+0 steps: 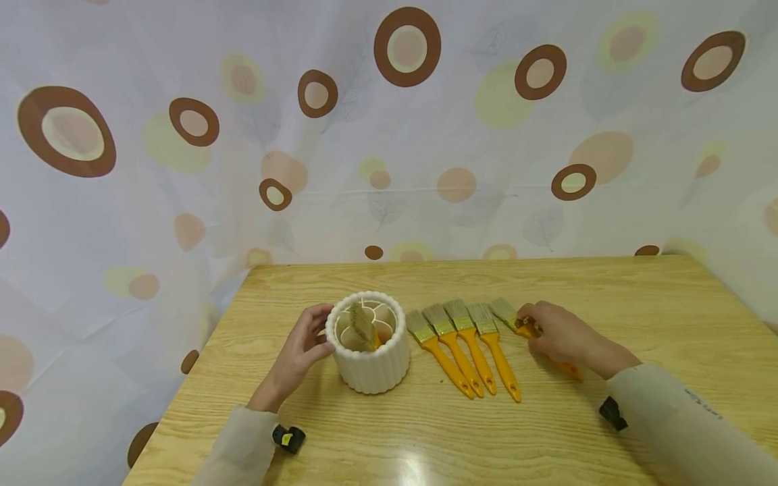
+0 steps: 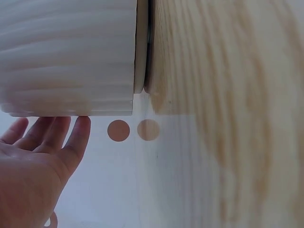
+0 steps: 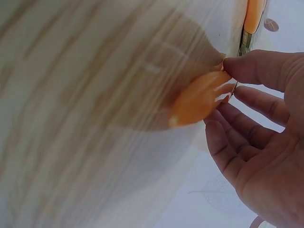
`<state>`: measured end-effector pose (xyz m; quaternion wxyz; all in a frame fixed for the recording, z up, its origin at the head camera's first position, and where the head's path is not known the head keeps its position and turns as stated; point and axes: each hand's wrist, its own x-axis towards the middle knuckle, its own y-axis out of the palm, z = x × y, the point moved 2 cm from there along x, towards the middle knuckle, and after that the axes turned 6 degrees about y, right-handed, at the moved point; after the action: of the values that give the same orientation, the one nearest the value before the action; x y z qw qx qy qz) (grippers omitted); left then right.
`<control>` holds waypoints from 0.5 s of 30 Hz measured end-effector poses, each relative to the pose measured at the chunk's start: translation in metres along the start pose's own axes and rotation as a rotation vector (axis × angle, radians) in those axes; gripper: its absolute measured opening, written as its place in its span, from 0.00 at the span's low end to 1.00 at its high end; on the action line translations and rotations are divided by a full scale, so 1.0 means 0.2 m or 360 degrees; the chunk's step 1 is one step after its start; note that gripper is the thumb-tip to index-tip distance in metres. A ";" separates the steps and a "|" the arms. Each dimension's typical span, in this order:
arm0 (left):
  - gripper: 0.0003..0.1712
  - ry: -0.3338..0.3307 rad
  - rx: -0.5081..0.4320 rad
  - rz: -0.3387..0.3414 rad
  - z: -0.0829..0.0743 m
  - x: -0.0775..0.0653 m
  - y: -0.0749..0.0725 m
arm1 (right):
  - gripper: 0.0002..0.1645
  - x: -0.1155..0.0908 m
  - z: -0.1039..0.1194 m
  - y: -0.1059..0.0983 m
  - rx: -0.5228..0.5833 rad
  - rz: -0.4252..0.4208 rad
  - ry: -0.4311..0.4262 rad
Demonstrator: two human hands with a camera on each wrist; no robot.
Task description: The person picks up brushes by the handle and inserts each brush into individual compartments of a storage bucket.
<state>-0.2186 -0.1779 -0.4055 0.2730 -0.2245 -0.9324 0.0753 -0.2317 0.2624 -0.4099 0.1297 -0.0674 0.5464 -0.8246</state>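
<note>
A white ribbed round pot (image 1: 372, 371), split into petal-shaped compartments inside, stands on the table. One paintbrush (image 1: 361, 327) leans in it, bristles up. My left hand (image 1: 299, 352) rests against the pot's left side; in the left wrist view its fingertips (image 2: 83, 124) touch the ribbed wall (image 2: 66, 66). At the right end of a row of brushes, my right hand (image 1: 562, 335) pinches a paintbrush (image 1: 503, 309) near where its orange handle (image 3: 197, 102) meets the ferrule. Part of this brush is hidden by the hand.
Several orange-handled paintbrushes (image 1: 468, 347) lie side by side between pot and right hand, bristles pointing away. The wooden table (image 1: 462, 445) meets a patterned cloth (image 1: 340, 155) at its back edge.
</note>
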 end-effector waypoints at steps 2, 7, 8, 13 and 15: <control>0.31 0.0006 -0.0005 -0.0001 0.00 0.00 0.00 | 0.23 0.00 0.00 0.00 -0.0008 -0.0002 -0.0004; 0.31 0.0025 -0.0016 0.0005 0.01 0.01 0.00 | 0.23 0.00 -0.01 0.00 -0.0025 -0.0009 -0.0001; 0.31 0.0022 -0.0011 0.0003 0.01 0.01 0.00 | 0.23 0.00 -0.01 0.00 -0.0031 -0.0009 0.0001; 0.32 0.0022 -0.0013 0.0002 0.01 0.01 0.00 | 0.24 0.03 0.00 0.00 -0.0065 0.0012 0.0003; 0.32 0.0025 -0.0013 0.0001 0.01 0.01 0.00 | 0.24 0.04 0.00 0.00 -0.0083 0.0018 -0.0001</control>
<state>-0.2208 -0.1769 -0.4056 0.2793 -0.2266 -0.9305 0.0697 -0.2391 0.2600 -0.4104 0.1325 -0.0679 0.5680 -0.8094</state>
